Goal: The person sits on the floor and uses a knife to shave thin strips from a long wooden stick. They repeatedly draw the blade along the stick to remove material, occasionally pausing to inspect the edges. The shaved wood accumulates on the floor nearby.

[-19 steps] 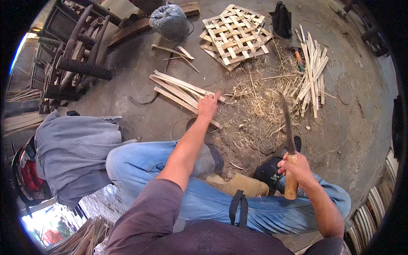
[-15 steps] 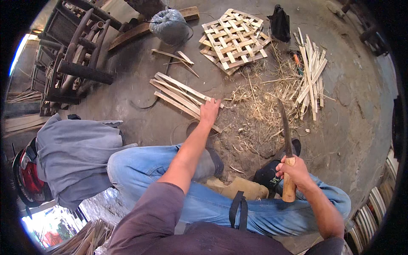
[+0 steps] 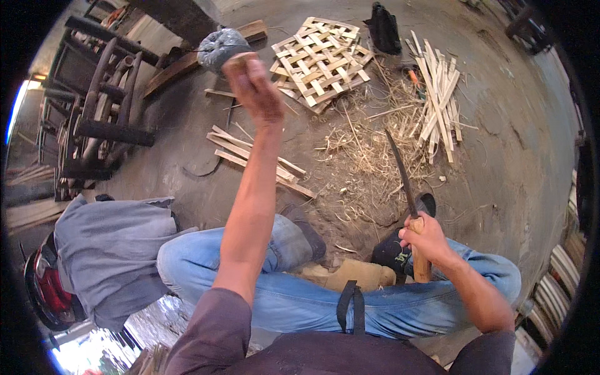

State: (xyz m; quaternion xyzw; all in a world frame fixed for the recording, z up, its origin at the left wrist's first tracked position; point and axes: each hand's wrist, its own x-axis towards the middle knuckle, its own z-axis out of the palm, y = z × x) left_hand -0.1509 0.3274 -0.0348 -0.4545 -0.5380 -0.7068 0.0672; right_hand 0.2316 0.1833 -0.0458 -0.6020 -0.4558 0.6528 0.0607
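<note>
My left hand [image 3: 253,90] is raised and stretched forward, blurred by motion. Its fingers are closed, and the light brown end of what looks like a bamboo strip [image 3: 240,56] shows at their tips, seen nearly end-on. Below that forearm several pale bamboo strips [image 3: 234,145] lie on the floor. A long knife is gripped in my right hand [image 3: 428,240] above my right knee; its dark, narrow blade [image 3: 403,172] points up and away, and its thick wooden handle [image 3: 422,269] sticks out below the fist.
Woven lattice panels [image 3: 322,62] lie stacked ahead, beside a black bag [image 3: 382,30]. Right of them is a pile of strips [image 3: 440,94], with shavings [image 3: 365,156] spread over the floor. A grey plastic bag [image 3: 220,47] and dark wooden chairs [image 3: 103,94] stand at left.
My left hand has left the strips on the floor and moved up and forward to the left, apparently with one strip. The knife stays in my right hand, almost in place.
</note>
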